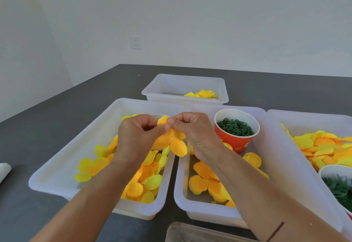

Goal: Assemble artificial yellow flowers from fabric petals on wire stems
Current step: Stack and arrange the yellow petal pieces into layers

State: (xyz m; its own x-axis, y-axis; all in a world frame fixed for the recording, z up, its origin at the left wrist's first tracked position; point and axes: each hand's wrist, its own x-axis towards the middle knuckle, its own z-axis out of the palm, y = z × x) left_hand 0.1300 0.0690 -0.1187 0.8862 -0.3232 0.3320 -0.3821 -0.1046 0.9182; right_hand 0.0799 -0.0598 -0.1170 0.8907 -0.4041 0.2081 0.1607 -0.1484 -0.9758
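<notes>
Two hands, one petal piece.
Left hand (pixel 137 133) and right hand (pixel 192 127) pinch one orange fabric petal piece (pixel 172 142) above four white bins (pixel 62 167).

On the table (pixel 57 97) three bins sit side by side: the left bin (pixel 62 165) holding petals (pixel 146 182), the middle bin (pixel 181 194) holding a cup of rings (pixel 236 129), the right bin (pixel 297 146). A fourth bin (pixel 171 85) sits behind them.
</notes>
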